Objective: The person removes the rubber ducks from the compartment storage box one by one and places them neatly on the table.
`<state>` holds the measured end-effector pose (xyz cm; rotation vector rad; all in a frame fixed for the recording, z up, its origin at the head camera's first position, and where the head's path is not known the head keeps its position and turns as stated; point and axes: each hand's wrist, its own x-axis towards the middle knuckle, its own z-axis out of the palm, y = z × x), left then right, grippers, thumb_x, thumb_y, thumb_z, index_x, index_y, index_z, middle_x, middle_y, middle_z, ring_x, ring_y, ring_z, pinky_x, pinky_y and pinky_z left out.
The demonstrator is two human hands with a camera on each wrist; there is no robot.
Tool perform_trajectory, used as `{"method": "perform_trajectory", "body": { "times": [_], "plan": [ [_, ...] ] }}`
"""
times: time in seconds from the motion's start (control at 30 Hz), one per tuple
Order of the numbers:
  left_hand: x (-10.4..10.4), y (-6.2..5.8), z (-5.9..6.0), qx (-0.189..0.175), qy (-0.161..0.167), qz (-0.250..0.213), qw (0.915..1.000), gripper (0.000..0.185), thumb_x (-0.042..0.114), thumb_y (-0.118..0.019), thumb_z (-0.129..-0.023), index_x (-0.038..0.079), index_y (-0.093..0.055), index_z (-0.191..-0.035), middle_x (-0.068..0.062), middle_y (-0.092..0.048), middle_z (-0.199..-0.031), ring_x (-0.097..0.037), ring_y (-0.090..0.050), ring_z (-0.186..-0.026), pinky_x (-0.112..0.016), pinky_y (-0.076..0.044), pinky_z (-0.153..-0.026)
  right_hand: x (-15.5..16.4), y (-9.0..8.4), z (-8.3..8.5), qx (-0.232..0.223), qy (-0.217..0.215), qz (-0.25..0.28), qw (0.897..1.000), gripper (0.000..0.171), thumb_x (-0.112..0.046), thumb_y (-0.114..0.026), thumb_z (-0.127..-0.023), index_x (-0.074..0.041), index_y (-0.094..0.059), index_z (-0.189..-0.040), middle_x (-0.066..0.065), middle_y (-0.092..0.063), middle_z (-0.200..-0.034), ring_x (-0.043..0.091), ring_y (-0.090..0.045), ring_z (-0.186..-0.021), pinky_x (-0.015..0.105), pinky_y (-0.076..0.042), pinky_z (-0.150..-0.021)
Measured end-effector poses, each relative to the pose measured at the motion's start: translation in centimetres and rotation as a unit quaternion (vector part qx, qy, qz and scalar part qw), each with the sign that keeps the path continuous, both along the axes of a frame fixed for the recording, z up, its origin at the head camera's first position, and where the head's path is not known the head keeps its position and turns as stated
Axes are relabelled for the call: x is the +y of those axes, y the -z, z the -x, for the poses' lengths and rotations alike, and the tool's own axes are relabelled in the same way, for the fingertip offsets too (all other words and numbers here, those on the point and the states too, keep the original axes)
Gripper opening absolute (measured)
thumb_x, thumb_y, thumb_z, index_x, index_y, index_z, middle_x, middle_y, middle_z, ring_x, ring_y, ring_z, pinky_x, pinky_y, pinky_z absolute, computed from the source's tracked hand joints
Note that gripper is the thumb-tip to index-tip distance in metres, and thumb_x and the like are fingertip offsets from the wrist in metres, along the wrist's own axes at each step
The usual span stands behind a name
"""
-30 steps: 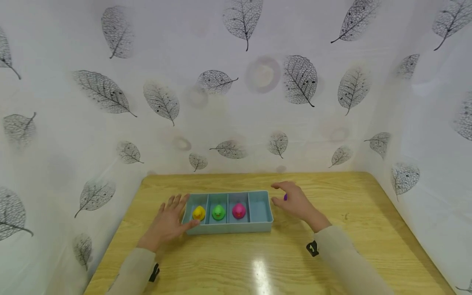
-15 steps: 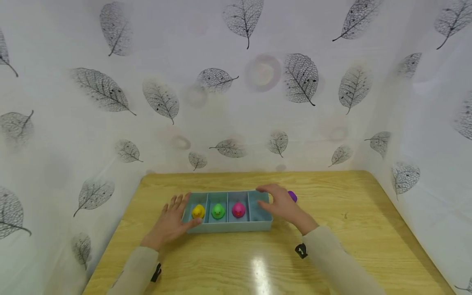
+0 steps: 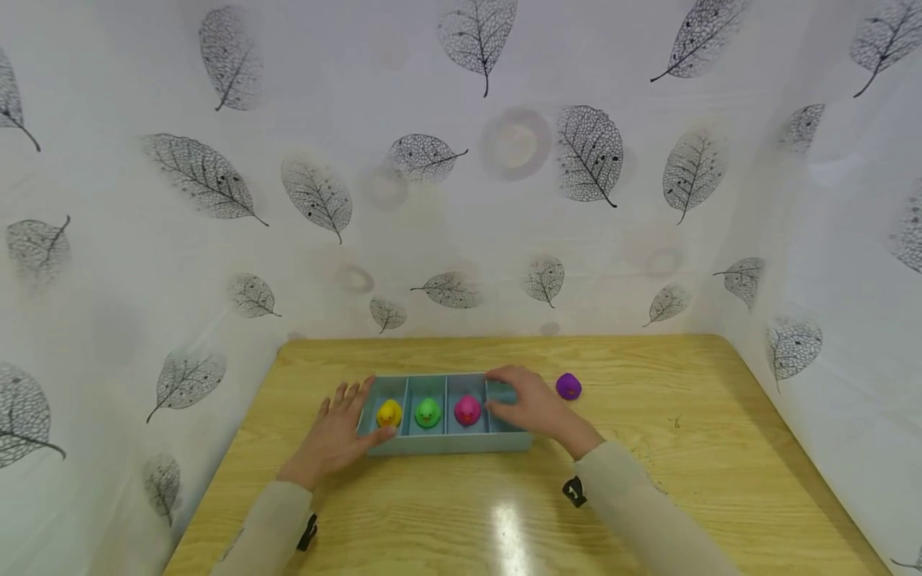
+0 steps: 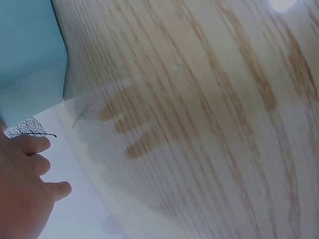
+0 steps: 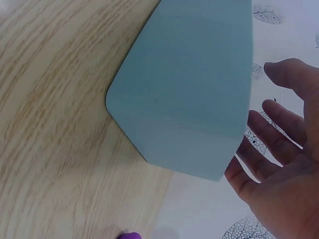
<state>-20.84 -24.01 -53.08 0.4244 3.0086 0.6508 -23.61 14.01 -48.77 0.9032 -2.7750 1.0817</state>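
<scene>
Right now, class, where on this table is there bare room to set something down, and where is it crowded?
Bare wood lies on the table right of the purple duck, and along the near edge before the tray. It is crowded around the tray: the left hand rests at its left end, the right hand is over its right compartment.

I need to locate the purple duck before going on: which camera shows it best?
The head view: the purple duck sits whole on the table, right of the tray and clear of the right hand. The right wrist view shows only a purple sliver at its bottom edge; the left wrist view shows none.
</scene>
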Motion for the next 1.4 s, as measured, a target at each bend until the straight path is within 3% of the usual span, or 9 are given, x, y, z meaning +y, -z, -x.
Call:
{"method": "perform_trajectory", "body": {
  "times": [0.8, 1.4],
  "plan": [
    [0.1, -0.1, 0.2, -0.002, 0.002, 0.009, 1.0, 0.103, 0.071, -0.058, -0.096, 0.014, -0.015, -0.171, -0.03, -0.031, -0.168, -0.052, -0.017, -0.16, -0.075, -0.013, -0.125, -1.9, 0.7, 0.6, -0.044, -0.015, -0.03, 0.998, 0.052, -0.017, -0.077, -0.094, 0.001, -0.064, -0.14, 0.018, -0.068, -0.14, 0.04, -0.061, -0.131, 0.059, -0.047, -0.114],
    [0.1, 0.0, 0.1, 0.006, 0.003, 0.005, 1.0, 0.102, 0.07, -0.059, -0.096, 0.014, -0.017, -0.17, -0.028, -0.034, -0.167, -0.052, -0.019, -0.159, -0.076, -0.015, -0.124, -2.8, 1.3, 1.2, -0.029, -0.03, -0.069, 0.997, 0.054, -0.011, -0.081, -0.087, 0.003, -0.065, -0.137, 0.018, -0.07, -0.137, 0.04, -0.064, -0.128, 0.056, -0.05, -0.112]
  ]
}}
